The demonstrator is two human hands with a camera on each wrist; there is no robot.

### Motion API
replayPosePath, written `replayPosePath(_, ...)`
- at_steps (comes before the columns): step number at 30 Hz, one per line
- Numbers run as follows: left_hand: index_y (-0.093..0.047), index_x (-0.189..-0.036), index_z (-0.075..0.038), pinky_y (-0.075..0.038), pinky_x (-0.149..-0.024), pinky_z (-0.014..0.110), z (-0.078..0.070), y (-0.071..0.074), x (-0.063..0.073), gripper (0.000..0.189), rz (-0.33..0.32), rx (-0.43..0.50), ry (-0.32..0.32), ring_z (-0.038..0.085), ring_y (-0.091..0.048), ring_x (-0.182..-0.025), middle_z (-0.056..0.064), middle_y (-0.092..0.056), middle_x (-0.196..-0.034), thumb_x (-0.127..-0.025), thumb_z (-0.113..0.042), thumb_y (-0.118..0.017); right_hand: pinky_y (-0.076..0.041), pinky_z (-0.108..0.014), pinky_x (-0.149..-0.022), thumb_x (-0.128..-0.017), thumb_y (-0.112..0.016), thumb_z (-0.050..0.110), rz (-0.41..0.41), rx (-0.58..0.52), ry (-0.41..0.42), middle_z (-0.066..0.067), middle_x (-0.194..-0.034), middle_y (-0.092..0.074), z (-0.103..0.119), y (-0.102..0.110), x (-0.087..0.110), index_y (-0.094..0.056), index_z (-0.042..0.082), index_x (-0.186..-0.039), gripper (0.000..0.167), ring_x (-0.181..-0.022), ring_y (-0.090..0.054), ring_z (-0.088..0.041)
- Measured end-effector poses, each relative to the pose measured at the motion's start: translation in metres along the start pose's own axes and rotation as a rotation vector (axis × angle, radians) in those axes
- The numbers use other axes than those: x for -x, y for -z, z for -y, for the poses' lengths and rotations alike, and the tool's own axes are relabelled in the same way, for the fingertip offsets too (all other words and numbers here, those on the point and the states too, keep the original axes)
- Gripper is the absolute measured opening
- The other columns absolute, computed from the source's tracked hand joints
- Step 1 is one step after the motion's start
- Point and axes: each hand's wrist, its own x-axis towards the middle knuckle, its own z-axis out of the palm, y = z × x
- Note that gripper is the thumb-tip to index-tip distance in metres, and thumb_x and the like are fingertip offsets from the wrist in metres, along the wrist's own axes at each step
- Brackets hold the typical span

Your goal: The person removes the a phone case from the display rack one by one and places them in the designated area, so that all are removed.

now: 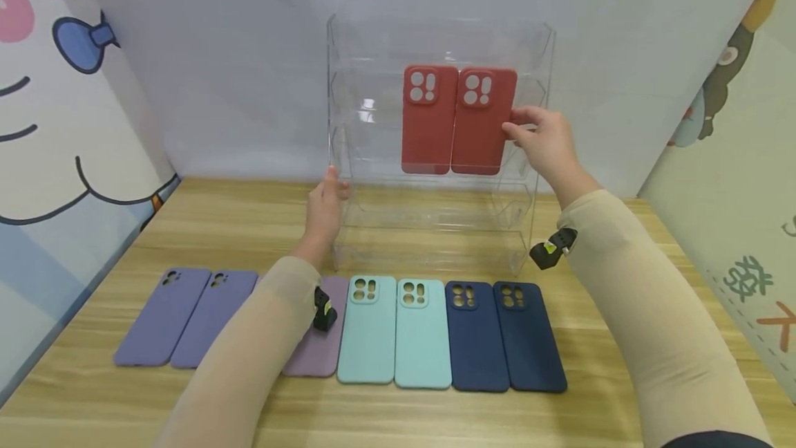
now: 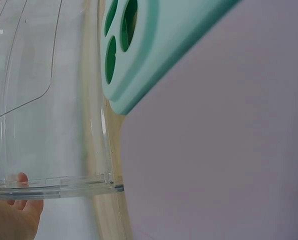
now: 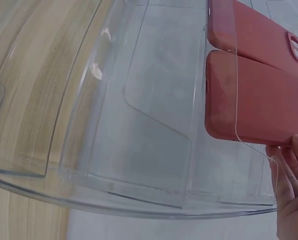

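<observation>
A clear acrylic display rack [image 1: 435, 216] with stepped tiers stands upright on the table. Two red phone cases lean side by side on one of its upper tiers, the left red case [image 1: 428, 133] close beside the right red case [image 1: 481, 133]. My right hand [image 1: 547, 140] pinches the outer edge of the right case between thumb and fingers; the right wrist view shows this case [image 3: 259, 102] behind the tier's clear front lip. With my left hand [image 1: 325, 213] I grip the rack's left side panel, fingertips showing through the plastic in the left wrist view.
Before the rack lies a row of phone cases: purple [image 1: 163, 316], mauve [image 1: 317, 351], mint [image 1: 367, 344] and navy [image 1: 477, 348]. My left forearm covers part of it. A pale wall stands behind, with cartoon-printed panels [image 1: 746, 178] at both sides.
</observation>
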Motion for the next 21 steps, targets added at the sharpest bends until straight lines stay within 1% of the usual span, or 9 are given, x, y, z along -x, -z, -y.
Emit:
replayPosePath(6, -0.058, -0.118, 0.002, -0.035, -0.1, 0.049, 0.002, 0.001, 0.0, 0.07, 0.0, 0.01, -0.012, 0.032, -0.057, -0.106, 0.02, -0.062, -0.115, -0.098, -0.054, -0.022, -0.047, -0.037, -0.09, -0.093, -0.057, 0.024, -0.025, -0.013, 0.007, -0.014, -0.118, -0.059, 0.002, 0.0, 0.001, -0.057, 0.002, -0.124, 0.038, -0.104, -0.061, -0.024)
replayPosePath(9, -0.057, -0.119, 0.002, -0.035, -0.101, 0.048, 0.001, 0.001, 0.001, 0.069, 0.001, 0.015, -0.013, 0.032, -0.057, -0.106, 0.021, -0.061, -0.115, -0.098, -0.054, -0.022, -0.047, -0.036, -0.09, -0.093, -0.058, 0.024, -0.042, -0.018, 0.013, -0.014, -0.116, -0.06, 0.005, 0.001, 0.0, -0.058, 0.002, -0.124, 0.038, -0.103, -0.062, -0.023)
replayPosePath(13, -0.058, -0.118, 0.004, -0.035, -0.101, 0.048, 0.001, 0.001, 0.001, 0.069, 0.001, 0.018, -0.018, 0.033, -0.057, -0.105, 0.022, -0.061, -0.115, -0.099, -0.052, -0.022, -0.048, -0.032, -0.088, -0.093, -0.058, 0.022, -0.079, -0.051, 0.037, -0.014, -0.117, -0.059, 0.009, 0.002, -0.002, -0.057, 0.002, -0.124, 0.037, -0.101, -0.062, -0.019)
replayPosePath(17, -0.059, -0.114, 0.004, -0.036, -0.1, 0.046, 0.001, 0.001, 0.001, 0.068, -0.003, 0.02, -0.013, 0.032, -0.058, -0.104, 0.022, -0.061, -0.114, -0.099, -0.051, -0.022, -0.049, -0.028, -0.086, -0.093, -0.057, 0.02, -0.117, -0.14, 0.058, -0.013, -0.118, -0.059, 0.012, 0.002, -0.003, -0.056, 0.002, -0.125, 0.036, -0.1, -0.06, -0.016)
replayPosePath(21, -0.06, -0.112, 0.003, -0.037, -0.099, 0.046, 0.0, 0.0, 0.0, 0.068, -0.005, 0.021, -0.011, 0.031, -0.058, -0.104, 0.02, -0.062, -0.113, -0.099, -0.052, -0.023, -0.049, -0.028, -0.088, -0.093, -0.057, 0.019, -0.136, -0.253, 0.064, -0.01, -0.117, -0.058, 0.015, 0.003, -0.002, -0.056, 0.003, -0.125, 0.036, -0.102, -0.058, -0.015)
